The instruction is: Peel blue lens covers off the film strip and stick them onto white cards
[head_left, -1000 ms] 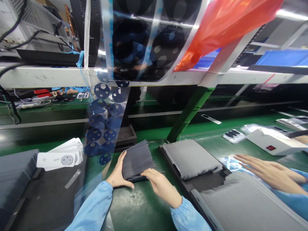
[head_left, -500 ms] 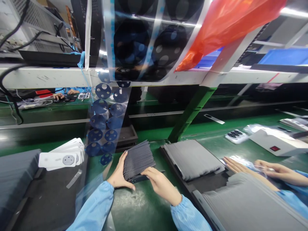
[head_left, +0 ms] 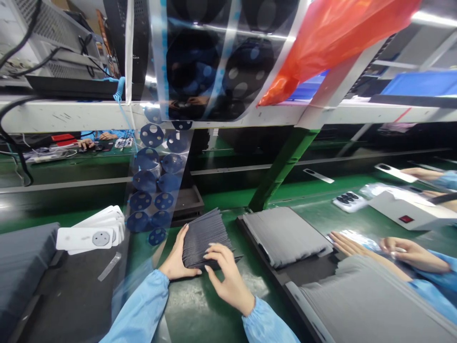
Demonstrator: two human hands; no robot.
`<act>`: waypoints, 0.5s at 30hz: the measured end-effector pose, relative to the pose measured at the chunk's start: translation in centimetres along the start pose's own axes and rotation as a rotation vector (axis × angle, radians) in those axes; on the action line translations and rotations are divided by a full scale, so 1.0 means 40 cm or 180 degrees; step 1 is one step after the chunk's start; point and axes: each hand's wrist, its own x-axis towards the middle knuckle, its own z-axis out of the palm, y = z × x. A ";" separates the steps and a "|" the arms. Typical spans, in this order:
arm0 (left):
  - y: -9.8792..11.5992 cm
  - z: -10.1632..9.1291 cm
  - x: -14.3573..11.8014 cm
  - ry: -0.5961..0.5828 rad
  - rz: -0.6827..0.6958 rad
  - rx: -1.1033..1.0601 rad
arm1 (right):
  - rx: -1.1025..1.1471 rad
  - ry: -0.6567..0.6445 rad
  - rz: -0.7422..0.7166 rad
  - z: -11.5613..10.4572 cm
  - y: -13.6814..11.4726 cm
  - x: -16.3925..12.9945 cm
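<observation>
A fanned stack of thin dark grey sheets [head_left: 204, 236] stands on the green work surface in front of me. My left hand [head_left: 179, 255] is wrapped round its left side, with the fingers behind and the thumb along the lower front edge. At the stack's right front is my right hand [head_left: 226, 276], its fingers bent and the thumb well apart, with nothing seen in it. Its fingertips overlap the sheets' edges; whether they touch cannot be told. A sheet corner sticks out at the stack's lower right.
White plates [head_left: 91, 231] and a dark tray [head_left: 71, 290] lie left. A clear film with blue discs [head_left: 144, 181] hangs beside the stack. To the right are grey sheets [head_left: 285, 233], a co-worker's hands [head_left: 407, 252], a white box [head_left: 410, 209] and another hand by a white plate [head_left: 396, 172].
My right hand has shifted slightly left along the stack's front, and its thumb and fingers have spread. My left thumb has come in against the stack. A hand with a white plate has appeared far right.
</observation>
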 end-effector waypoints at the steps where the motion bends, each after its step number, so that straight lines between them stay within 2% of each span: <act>1: 0.000 0.000 0.000 0.0000 -0.0003 0.0006 | -0.0039 0.0296 0.0132 -0.005 0.009 -0.003; 4: 0.003 -0.001 -0.003 -0.0003 -0.0048 0.0025 | -0.0080 0.1228 0.0707 -0.031 0.059 -0.008; 6: 0.006 -0.001 -0.005 -0.0006 -0.0084 0.0036 | 0.0044 0.1558 0.1100 -0.042 0.101 -0.009; 8: 0.008 -0.002 -0.006 -0.0005 -0.0108 0.0042 | 0.0269 0.1561 0.1408 -0.037 0.135 -0.011; 10: 0.010 -0.002 -0.006 -0.0001 -0.0123 0.0040 | 0.0508 0.1393 0.1607 -0.019 0.152 -0.015; 15: 0.011 -0.004 -0.007 -0.0043 -0.0147 -0.0006 | 0.0828 0.1101 0.1779 0.028 0.134 -0.023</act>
